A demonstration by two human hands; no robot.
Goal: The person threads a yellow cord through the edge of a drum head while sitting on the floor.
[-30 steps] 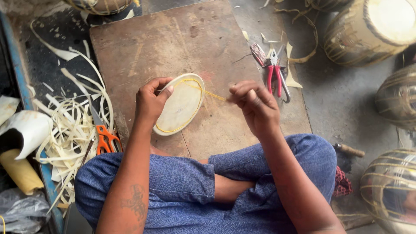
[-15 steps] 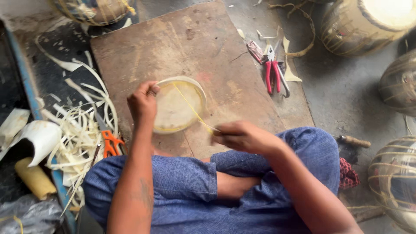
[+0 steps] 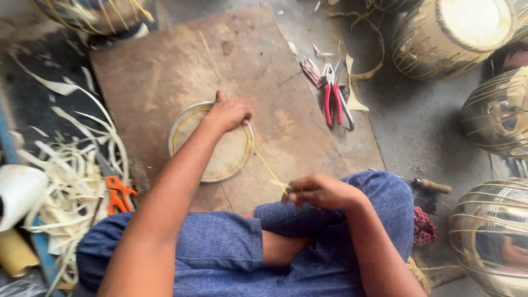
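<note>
While the person sits cross-legged in blue trousers, the left hand (image 3: 228, 114) presses down on the far rim of a round, pale hide disc (image 3: 220, 157) lying flat on a worn wooden board (image 3: 165, 71). Fingers curled over the rim, thumb pointing away; how tightly they clamp it cannot be told. A thin yellow strip (image 3: 263, 160) runs taut from under that hand, diagonally toward the lap, to the right hand (image 3: 319, 191). The right hand is closed, thumb and fingertips pinching the strip's near end just above the knee. A yellow line follows the disc's edge inside its rim.

On the board's right edge lie red-handled pliers (image 3: 331, 99), beside a second small tool too blurred to name. To the left of the board, a heap of pale hide trimmings (image 3: 71, 181) with orange-handled scissors (image 3: 118, 195) at its near side. A wooden-handled awl-like tool (image 3: 432, 185) lies on the floor by the right knee. Laced metal drum shells (image 3: 495, 113) stand along the right; a drum with a pale head (image 3: 456, 33) sits top right.
</note>
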